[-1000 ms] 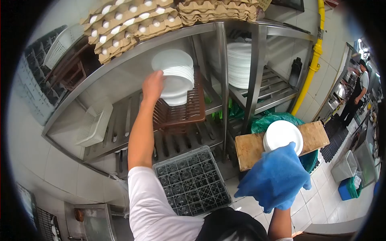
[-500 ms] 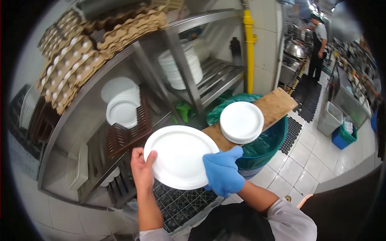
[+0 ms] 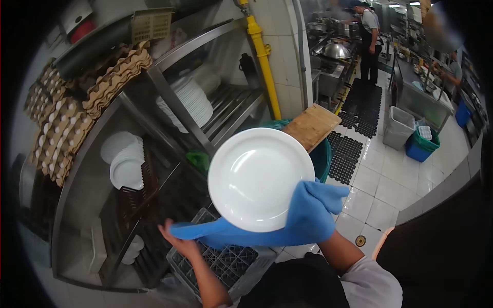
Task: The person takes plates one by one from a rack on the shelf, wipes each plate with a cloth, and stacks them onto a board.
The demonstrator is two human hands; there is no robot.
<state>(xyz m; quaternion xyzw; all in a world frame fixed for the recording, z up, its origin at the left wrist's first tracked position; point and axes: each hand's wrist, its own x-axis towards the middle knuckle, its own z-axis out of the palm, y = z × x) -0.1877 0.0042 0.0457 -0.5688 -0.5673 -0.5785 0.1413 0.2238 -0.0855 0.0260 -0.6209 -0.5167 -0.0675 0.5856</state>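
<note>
A large white plate (image 3: 257, 177) faces up in front of me, its inside bare and shiny. My right hand (image 3: 310, 218) is wrapped in a blue cloth (image 3: 221, 233) and grips the plate's lower right rim through it; its fingers are hidden by the fabric. The cloth stretches below the plate toward the left. At that far end my left hand (image 3: 179, 241) pinches the cloth and stays off the plate. Behind the plate a wooden board (image 3: 313, 126) lies over a green-lined bin (image 3: 322, 159).
A metal rack (image 3: 205, 141) on the left holds stacked white plates (image 3: 187, 102) and a brown basket of plates (image 3: 128, 169). Egg trays (image 3: 61, 128) sit on top. A grey glass crate (image 3: 226, 267) is below. One person (image 3: 370, 43) stands beside the stoves.
My left hand has let go of the plate and now holds the cloth's left end, drawn out sideways. The plate looks closer and hides the plate stack on the board. The view has shifted right.
</note>
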